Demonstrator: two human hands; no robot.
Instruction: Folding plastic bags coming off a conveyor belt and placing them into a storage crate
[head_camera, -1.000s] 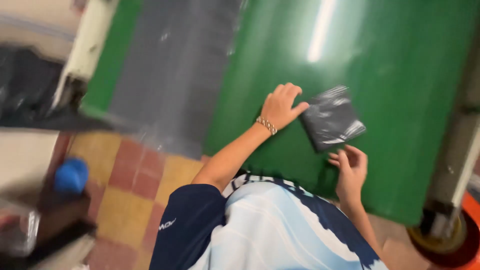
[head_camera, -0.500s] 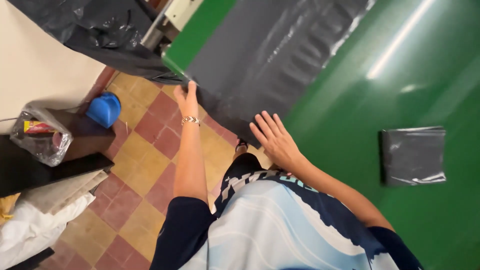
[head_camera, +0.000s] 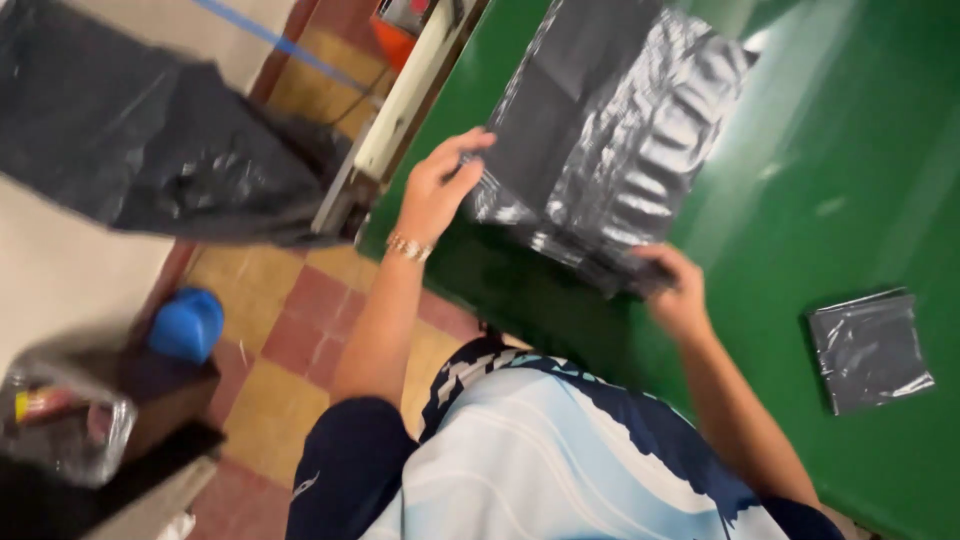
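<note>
Already your green desk (head_camera: 850, 180) carries most of the story, so start there: it fills the right half of the view, its near edge running down towards your body. On it lies the large black plastic sheet (head_camera: 610, 130), spread flat near the desk's left edge and reaching towards the far edge, its surface rippled and shiny. Judging by how things lie, one piece is done: a small folded black bag (head_camera: 868, 350) sits on its own near the right part of the desk, well apart from the sheet. The sheet itself looks barely begun; it is still open and unfolded. Your left hand (head_camera: 435, 190) has its fingers closed on the sheet's left edge, thumb over the top. Your right hand (head_camera: 675, 290) pinches the sheet's near corner close to the desk's near edge; the blur hides exactly how tight that grip is, but the plastic is clearly in it. Beyond the desk's left edge, a heap of loose black plastic (head_camera: 150, 150) hangs over the tiled floor (head_camera: 300, 320), and a blue cap (head_camera: 188, 324) rests lower left.
</note>
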